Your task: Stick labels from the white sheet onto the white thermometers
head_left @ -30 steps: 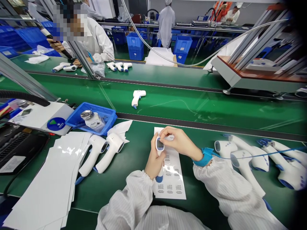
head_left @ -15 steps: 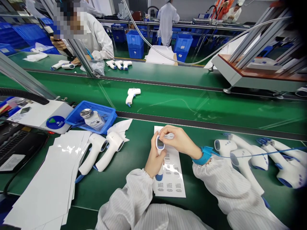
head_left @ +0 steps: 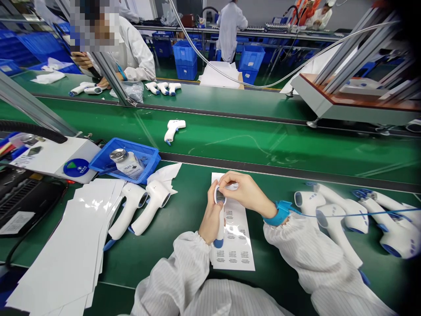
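The person's left grip (head_left: 210, 219) is wrapped around a white gun-shaped device (head_left: 220, 226), its screen end facing up and its blue-tipped handle end pointing toward the counter's near edge. The right grip (head_left: 245, 189) is bent over the top, thumb and fingertips brought together at the screen; whether anything thin is pinched between them cannot be told. The held device is over a printed label sheet (head_left: 241, 245), which lies on the green counter (head_left: 184, 254) lengthwise between the far edge and the near one; whether device and sheet touch is hidden. A blue wristband (head_left: 279, 213) circles the right wrist, its cord running off to the right. To the left, two similar devices (head_left: 151, 208) lie side by side, handles slanting toward the counter's near left corner, beside overlapping white sheets (head_left: 59, 254). Near the counter's far edge, a blue tray (head_left: 144, 178) holds a metal-capped bottle (head_left: 130, 166), with a white box (head_left: 83, 151) just left of it. Toward the right end, a loose cluster of devices (head_left: 333, 217) lies beyond the right sleeve. Past the far edge, one device (head_left: 173, 129) lies alone on a bright green belt (head_left: 237, 138); across it sits a co-worker in a white sleeve (head_left: 141, 52).
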A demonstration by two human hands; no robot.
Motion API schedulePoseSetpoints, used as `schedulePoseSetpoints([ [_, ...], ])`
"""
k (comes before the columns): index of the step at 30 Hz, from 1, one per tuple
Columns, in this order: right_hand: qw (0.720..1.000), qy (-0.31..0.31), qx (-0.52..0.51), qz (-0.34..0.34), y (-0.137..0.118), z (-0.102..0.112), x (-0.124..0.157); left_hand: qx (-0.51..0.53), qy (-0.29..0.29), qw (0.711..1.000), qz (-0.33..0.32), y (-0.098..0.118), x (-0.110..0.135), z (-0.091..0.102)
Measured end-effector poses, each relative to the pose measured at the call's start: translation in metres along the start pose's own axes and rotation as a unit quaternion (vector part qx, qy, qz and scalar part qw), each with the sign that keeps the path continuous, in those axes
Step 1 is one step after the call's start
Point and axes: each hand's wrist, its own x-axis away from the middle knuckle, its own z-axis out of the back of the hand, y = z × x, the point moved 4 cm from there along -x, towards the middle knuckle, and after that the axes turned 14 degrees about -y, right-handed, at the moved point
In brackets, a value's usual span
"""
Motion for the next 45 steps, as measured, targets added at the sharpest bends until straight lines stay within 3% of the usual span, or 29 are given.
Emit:
schedulePoseSetpoints([
  [4, 1.0, 0.006, 0.008, -0.002, 0.001, -0.001, 0.0, 0.054, -0.031, 0.998, 0.03, -0.002, 0.0, -0.003],
  [15, 1.0, 0.007, 0.025, -0.006, -0.002, -0.002, -0.001, 0.054, -0.032, 0.997, 0.034, 0.001, -0.001, -0.003],
  [18, 0.998, 0.013, 0.064, -0.006, -0.005, -0.003, -0.001, 0.048, -0.007, 0.998, 0.042, 0.007, -0.003, -0.003],
  [21, 0.998, 0.015, 0.063, -0.01, -0.003, -0.002, -0.002, 0.031, 0.029, 0.998, 0.041, 0.011, -0.006, -0.001],
  [28, 0.991, 0.037, -0.112, -0.065, 0.015, 0.001, 0.012, -0.045, 0.058, 0.997, 0.028, 0.025, 0.001, 0.001],
  [34, 0.993, 0.086, -0.077, -0.036, -0.002, -0.008, 0.021, -0.181, 0.092, 0.979, -0.017, 0.042, 0.006, 0.003],
  [39, 0.99, 0.124, -0.059, -0.013, -0.007, -0.014, 0.026, -0.208, 0.109, 0.972, -0.029, 0.042, 0.009, 0.005],
  [45, 0.981, 0.149, -0.12, 0.011, -0.01, -0.021, 0.03, -0.243, 0.128, 0.959, -0.067, 0.048, 0.011, 0.004],
])
